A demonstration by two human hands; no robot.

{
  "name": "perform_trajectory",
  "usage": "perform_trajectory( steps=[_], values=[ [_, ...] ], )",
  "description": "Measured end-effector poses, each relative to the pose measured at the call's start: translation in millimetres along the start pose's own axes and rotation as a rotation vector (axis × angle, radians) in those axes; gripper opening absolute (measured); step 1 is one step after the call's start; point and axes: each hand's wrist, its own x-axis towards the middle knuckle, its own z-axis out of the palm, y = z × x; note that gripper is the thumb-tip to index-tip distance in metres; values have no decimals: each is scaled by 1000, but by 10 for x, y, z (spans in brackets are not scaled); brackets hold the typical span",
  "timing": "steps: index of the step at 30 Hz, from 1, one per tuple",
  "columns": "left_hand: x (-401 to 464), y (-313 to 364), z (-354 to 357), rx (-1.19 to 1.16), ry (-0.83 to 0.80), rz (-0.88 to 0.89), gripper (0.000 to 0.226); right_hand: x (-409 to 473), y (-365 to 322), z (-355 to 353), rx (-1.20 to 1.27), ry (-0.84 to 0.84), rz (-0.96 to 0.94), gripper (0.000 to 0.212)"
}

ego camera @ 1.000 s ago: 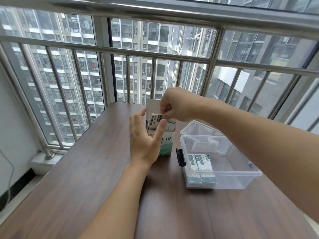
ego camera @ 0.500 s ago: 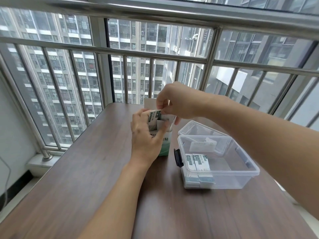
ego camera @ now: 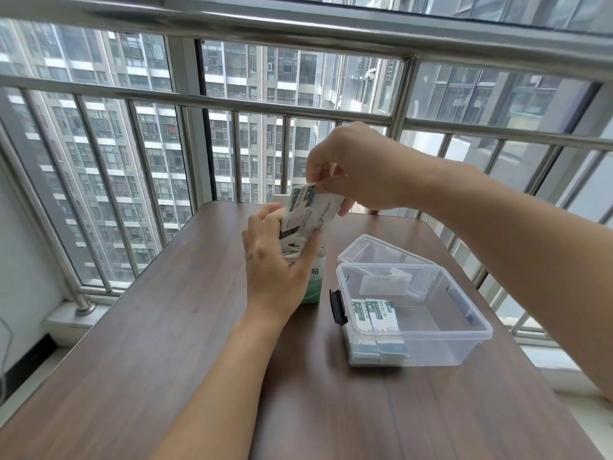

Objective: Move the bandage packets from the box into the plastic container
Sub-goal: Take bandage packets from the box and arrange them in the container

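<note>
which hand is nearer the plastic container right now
Left. The left hand grips the box just beside the container; the right hand is higher, pinching bandage packets above the box.

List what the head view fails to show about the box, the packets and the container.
- Box: mostly hidden behind the left hand; how many packets remain inside cannot be seen.
- Packets pinched by the right hand: print blurred; count unclear.
- Packets in the plastic container: stacked, count hidden; print too small.
</note>
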Motion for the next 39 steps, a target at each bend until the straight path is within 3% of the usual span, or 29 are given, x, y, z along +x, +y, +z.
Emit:
perform_trajectory(
  steps=[8,13,16,19,23,29,33,39],
  values=[
    [25,198,-42,-210,90,58,16,-102,-173,-243,-99,-2,-100,7],
    [2,441,-100,-438,-63,14,14,-246,-47,-356,13,-34,3,6],
    [-5,564,-86,-578,-239,-126,14,-351,103,-324,158,-20,95,4],
    [-16,688,-97,-796,-487,-467,17,-492,277,-152,317,74,182,8],
    [-93,748,-70,-927,-600,-771,17,-718,437,158,519,205,240,16],
    [-114,770,-56,-960,-723,-872,28,-873,503,276,755,402,202,17],
    [-109,755,-81,-1038,-878,-902,39,-803,443,331,624,391,149,21],
    [-106,745,-88,-1148,-936,-915,59,-787,440,393,469,370,168,16]
  ],
)
